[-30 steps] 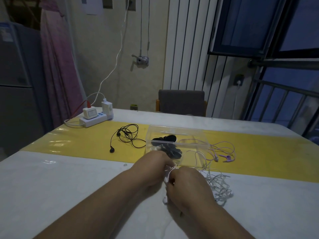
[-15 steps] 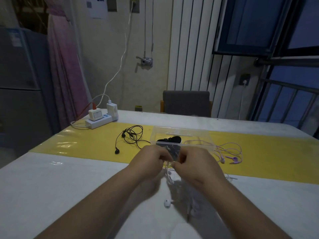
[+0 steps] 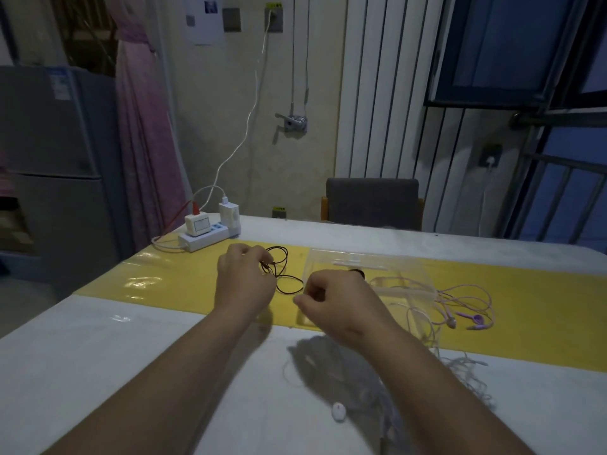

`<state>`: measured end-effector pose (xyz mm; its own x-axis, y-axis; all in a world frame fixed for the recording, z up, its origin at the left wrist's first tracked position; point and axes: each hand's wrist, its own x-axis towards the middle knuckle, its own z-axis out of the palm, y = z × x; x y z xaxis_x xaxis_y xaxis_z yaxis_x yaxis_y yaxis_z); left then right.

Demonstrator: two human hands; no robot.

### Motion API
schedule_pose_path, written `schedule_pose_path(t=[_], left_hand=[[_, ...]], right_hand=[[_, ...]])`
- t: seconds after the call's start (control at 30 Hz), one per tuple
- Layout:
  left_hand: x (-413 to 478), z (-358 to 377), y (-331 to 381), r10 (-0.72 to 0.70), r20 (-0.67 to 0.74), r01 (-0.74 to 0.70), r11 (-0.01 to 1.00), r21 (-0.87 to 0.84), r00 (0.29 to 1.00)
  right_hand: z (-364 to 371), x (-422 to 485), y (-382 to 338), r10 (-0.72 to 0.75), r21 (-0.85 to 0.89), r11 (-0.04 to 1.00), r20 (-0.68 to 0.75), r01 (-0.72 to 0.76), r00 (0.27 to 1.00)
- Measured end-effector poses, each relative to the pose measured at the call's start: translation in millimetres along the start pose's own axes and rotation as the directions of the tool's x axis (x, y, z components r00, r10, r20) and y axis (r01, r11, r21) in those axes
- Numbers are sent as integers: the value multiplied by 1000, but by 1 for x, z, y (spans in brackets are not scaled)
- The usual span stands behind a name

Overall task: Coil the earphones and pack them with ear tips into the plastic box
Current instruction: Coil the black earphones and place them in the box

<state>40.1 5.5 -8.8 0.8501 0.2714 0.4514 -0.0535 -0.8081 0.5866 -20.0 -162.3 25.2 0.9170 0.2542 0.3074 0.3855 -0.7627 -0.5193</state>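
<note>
**Barely begun: 3 sets uncoiled**

Left hand [image 3: 244, 284] is pinching the black earphones [image 3: 284, 276] beside the plastic box [image 3: 410, 274]. Right hand [image 3: 331, 303] is curling, around what I cannot tell. Ear tips [image 3: 358, 273] are sitting inside, while purple earphones [image 3: 473, 318] and white earphones [image 3: 338, 415] are lying outside.

Two bare arms belong to the person, uncovered along their whole visible length. The left hand [image 3: 244, 284], left of the plastic box [image 3: 394, 262], has a broad smooth back and rounded knuckles, on a slim wrist and a long forearm that thickens away from the box. The right hand [image 3: 335, 303], at the box's near left corner, shows faint creases at the wrist and a wider-looking forearm; both look dull in the low light
</note>
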Motion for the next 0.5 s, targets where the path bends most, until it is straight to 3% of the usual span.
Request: schedule_pose_path(t=[0.1, 0.27, 0.33, 0.4, 0.5], left_hand=[[10, 11, -3, 19, 137, -30, 996, 80, 990], [17, 28, -12, -92, 279, 97, 995, -4, 956], [18, 32, -19, -74, 309, 67, 997, 34, 948], [16, 30, -21, -18, 238, 29, 999, -42, 971], [14, 14, -17, -1, 24, 6, 979, -203, 1000]], right_hand=[[9, -1, 0, -29, 10, 1000, 31, 29, 999], [16, -7, 10, -70, 93, 994, 79, 63, 994], [16, -9, 12, -80, 130, 989, 58, 72, 995], [16, -11, 12, -85, 148, 986, 48, 77, 995], [16, -12, 15, -63, 184, 981, 16, 59, 998]])
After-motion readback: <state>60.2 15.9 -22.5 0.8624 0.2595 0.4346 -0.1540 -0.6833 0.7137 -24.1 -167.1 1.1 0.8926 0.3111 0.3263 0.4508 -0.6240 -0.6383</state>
